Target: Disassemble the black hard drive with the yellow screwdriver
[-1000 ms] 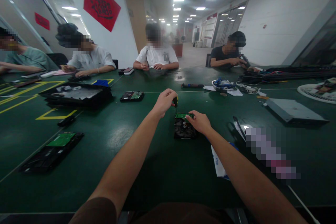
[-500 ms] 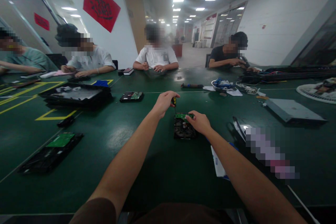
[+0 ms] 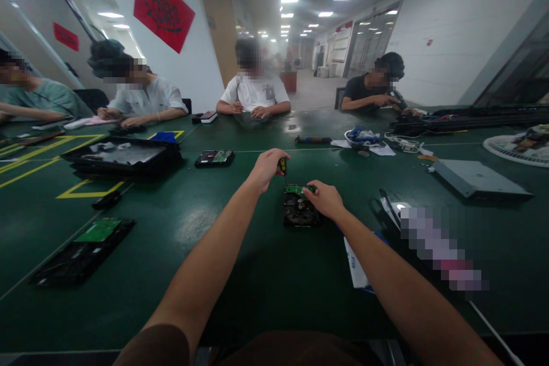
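Note:
A black hard drive (image 3: pixel 301 213) with a green circuit board (image 3: pixel 294 189) along its far end lies on the dark green table (image 3: pixel 240 274) in front of me. My left hand (image 3: pixel 270 170) is closed round a screwdriver (image 3: pixel 282 166) with a black and yellow handle. The screwdriver stands upright, its thin shaft reaching down to the far left corner of the drive; the exact contact of the tip is too small to tell. With its fingers on the right end of the circuit board, my right hand (image 3: pixel 326 199) grips the drive's far right side.
Another hard drive (image 3: pixel 214 158) sits farther back, and a black device with a green board (image 3: pixel 83 251) lies at left. A black tray (image 3: pixel 124 154) stands behind it. On the right are a grey metal box (image 3: pixel 480 178) and a blue-white packet (image 3: pixel 357 266). Several people sit opposite.
The screwdriver handle and my left hand have shifted very slightly. My right hand stays on the drive. The whole view has moved a little to the left.

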